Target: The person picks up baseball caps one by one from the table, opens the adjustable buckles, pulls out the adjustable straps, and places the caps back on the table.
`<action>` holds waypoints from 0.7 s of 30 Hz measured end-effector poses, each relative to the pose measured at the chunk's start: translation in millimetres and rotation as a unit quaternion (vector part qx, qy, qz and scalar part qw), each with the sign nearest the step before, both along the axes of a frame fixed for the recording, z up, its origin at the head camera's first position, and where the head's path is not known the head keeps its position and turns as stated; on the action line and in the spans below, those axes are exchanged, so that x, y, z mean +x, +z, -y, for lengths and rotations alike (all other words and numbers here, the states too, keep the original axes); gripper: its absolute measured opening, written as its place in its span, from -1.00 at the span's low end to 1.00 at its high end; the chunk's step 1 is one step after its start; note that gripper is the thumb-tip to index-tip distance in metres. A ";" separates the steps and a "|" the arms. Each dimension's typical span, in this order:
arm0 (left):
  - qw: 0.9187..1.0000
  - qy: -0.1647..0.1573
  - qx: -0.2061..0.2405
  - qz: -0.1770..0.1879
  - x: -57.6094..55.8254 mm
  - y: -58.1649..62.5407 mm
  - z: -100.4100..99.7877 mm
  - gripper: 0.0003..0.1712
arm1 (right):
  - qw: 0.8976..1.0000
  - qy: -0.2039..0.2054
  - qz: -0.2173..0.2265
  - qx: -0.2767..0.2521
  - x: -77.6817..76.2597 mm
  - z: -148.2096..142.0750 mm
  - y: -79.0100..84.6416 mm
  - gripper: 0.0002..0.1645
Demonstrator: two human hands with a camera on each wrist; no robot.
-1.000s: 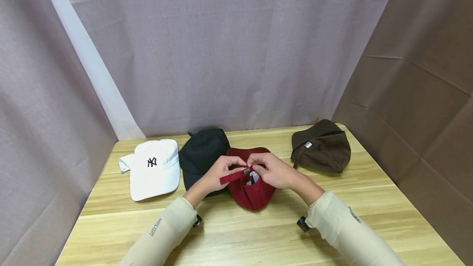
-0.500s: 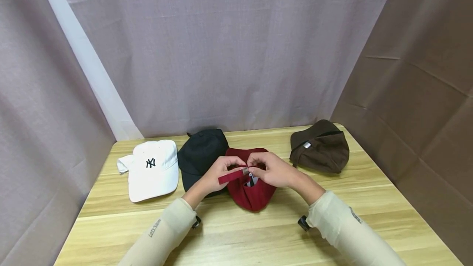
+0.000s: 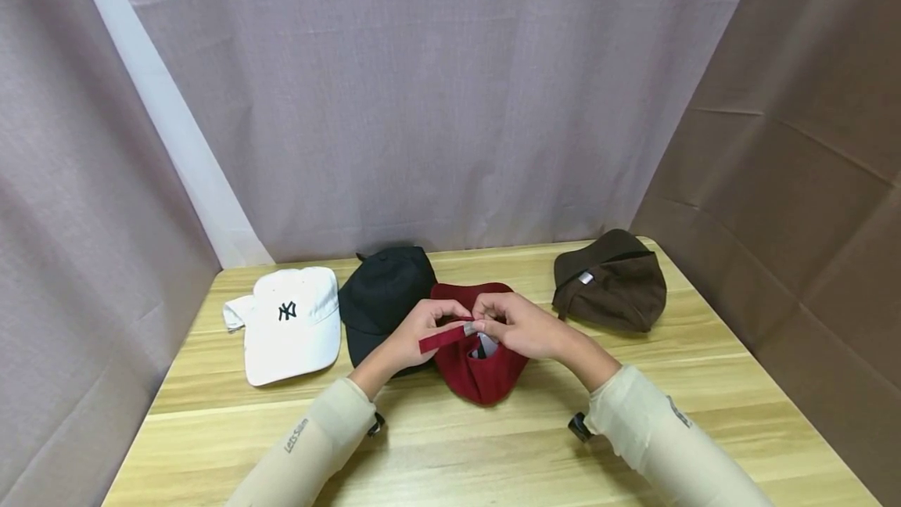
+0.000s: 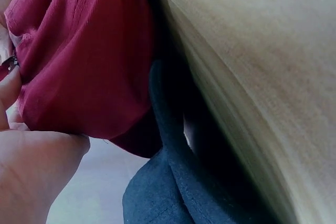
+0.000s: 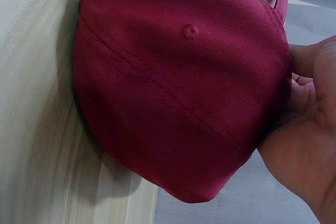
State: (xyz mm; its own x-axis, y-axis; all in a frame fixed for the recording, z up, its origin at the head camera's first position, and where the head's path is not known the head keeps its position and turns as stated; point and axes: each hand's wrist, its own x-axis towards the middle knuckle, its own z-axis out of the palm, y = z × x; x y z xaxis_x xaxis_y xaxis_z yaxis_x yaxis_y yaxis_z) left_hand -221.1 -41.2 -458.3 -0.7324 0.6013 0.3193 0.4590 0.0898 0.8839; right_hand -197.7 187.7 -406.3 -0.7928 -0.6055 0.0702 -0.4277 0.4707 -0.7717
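A dark red baseball cap [image 3: 486, 378] rests on the table between my hands, its back opening and a pale inner label facing up. My left hand [image 3: 418, 329] pinches the cap's red strap [image 3: 442, 339], whose free end sticks out to the left. At the strap's metal buckle [image 3: 470, 328], my right hand [image 3: 517, 325] pinches with thumb and fingertips. In the right wrist view the red crown [image 5: 173, 87] bulges beside the right hand [image 5: 310, 98]. The left wrist view has the left thumb [image 4: 8, 90] by the buckle; the fingertips are partly hidden.
A black cap [image 3: 387, 288] lies against the red cap's left side. Farther left is a white cap [image 3: 292, 327] with a dark emblem. A brown cap [image 3: 611, 284] sits at the back right of the wooden table [image 3: 464, 452]. Grey curtain [image 3: 450, 100] hangs behind.
Both hands stay at the strap. The buckle has turned slightly and looks brighter, as the right fingertips shift a little at it. The other caps have not moved.
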 end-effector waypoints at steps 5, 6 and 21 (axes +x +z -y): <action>1.000 -0.005 0.004 0.004 -0.2 -1.1 0.8 -0.86 | 1.000 0.004 0.005 -0.013 0.7 0.0 -0.7 -0.83; 1.000 -0.006 0.003 0.005 -0.2 -1.2 0.9 -0.87 | 1.000 0.005 0.005 -0.015 0.9 0.0 -1.0 -0.83; 1.000 -0.012 0.015 -0.016 -0.8 -2.4 1.5 -0.87 | 1.000 0.006 0.008 -0.012 0.2 -3.5 -1.4 -0.83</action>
